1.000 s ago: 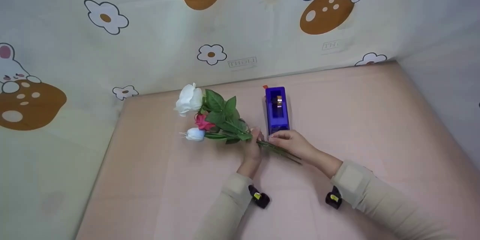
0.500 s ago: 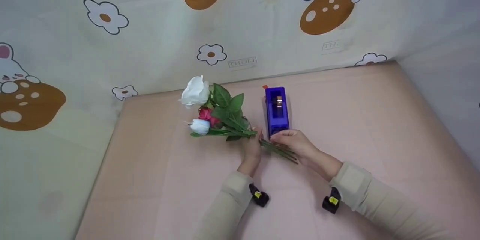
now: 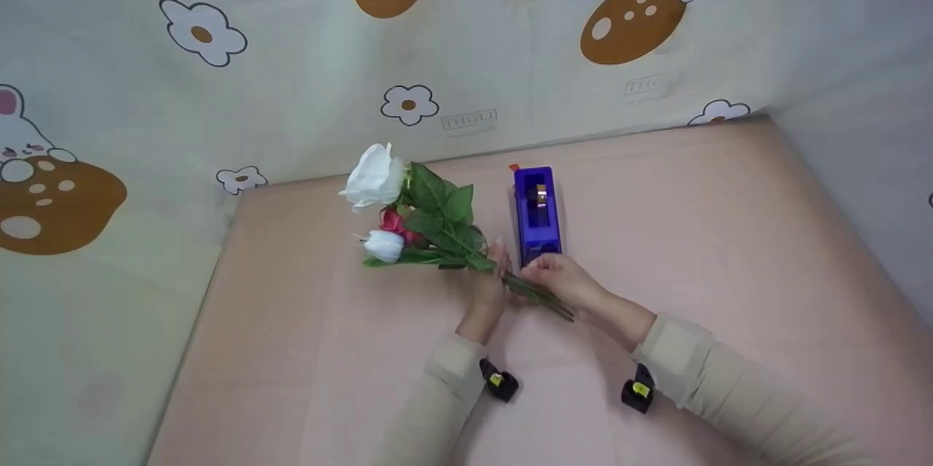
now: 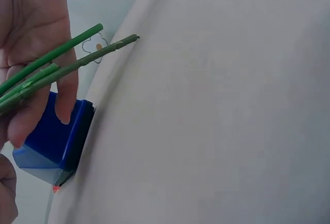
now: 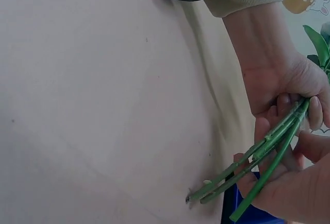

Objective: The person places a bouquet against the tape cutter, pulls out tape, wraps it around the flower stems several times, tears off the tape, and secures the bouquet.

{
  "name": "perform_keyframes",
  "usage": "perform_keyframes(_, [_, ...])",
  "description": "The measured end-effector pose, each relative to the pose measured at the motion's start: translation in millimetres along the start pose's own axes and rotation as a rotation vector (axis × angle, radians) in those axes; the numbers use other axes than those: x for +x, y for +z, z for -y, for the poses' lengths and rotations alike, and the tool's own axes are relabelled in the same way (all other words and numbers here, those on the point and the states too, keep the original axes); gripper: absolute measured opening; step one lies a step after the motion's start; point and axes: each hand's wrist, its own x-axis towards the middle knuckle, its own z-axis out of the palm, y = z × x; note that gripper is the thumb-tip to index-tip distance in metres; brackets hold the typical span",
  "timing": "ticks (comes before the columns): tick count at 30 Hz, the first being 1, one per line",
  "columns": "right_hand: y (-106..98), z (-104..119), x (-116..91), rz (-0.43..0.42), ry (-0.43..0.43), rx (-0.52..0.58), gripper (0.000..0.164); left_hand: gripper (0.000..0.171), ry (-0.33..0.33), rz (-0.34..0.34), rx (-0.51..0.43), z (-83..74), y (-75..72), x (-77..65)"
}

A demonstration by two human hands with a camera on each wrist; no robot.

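My left hand (image 3: 490, 284) grips a small bouquet by its green stems (image 5: 268, 152), just below the leaves (image 3: 437, 211). At its head are a white rose (image 3: 374, 178), a red rose (image 3: 393, 222) and a pale blue-white bud (image 3: 384, 246). Beside the stems, my right hand (image 3: 568, 282) has its fingertips bent together near the near end of a blue tape dispenser (image 3: 538, 211). A shiny clear strip of tape (image 5: 303, 117) lies at the stems, between both hands in the right wrist view; the right fingers seem to pinch its end, partly hidden.
The pink tabletop (image 3: 692, 233) stretches around the hands. Behind it rises a pale curtain (image 3: 291, 87) printed with flowers and rabbits. A black wrist camera (image 3: 499, 381) hangs by the left cuff, another camera (image 3: 638, 389) by the right.
The flower heads have tipped upward and turned slightly, the bud now lying over the red rose. Both hands have shifted only a little; the dispenser stays in place.
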Motion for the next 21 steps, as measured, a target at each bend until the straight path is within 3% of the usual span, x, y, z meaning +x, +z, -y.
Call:
perform_keyframes(4, [-5, -9, 0, 0.024, 0.011, 0.005, 0.012, 0.045, 0.068, -0.011, -0.094, -12.6, -3.9, 2.2])
perform_keyframes(6, [-8, -10, -1, 0.036, -0.009, -0.022, 0.012, 0.045, 0.078, -0.017, -0.091, -18.2, -5.4, 3.5])
perform_keyframes(11, [-14, 1, -3, 0.033, 0.054, -0.048, 0.012, 0.045, 0.019, 0.005, -0.012, -28.2, -7.5, 1.9])
perform_keyframes(15, [-13, 10, -5, 0.041, 0.128, 0.026, 0.014, 0.044, -0.042, -0.018, 0.100, -34.0, -5.7, -5.2])
perform_keyframes(18, [-12, 12, -8, 0.057, 0.155, 0.132, 0.011, 0.044, -0.081, -0.040, 0.156, -24.2, -6.8, -2.1])
perform_keyframes(21, [-11, 12, -9, 0.088, 0.186, 0.238, 0.008, 0.044, -0.095, -0.079, 0.151, -12.2, -7.3, 2.8])
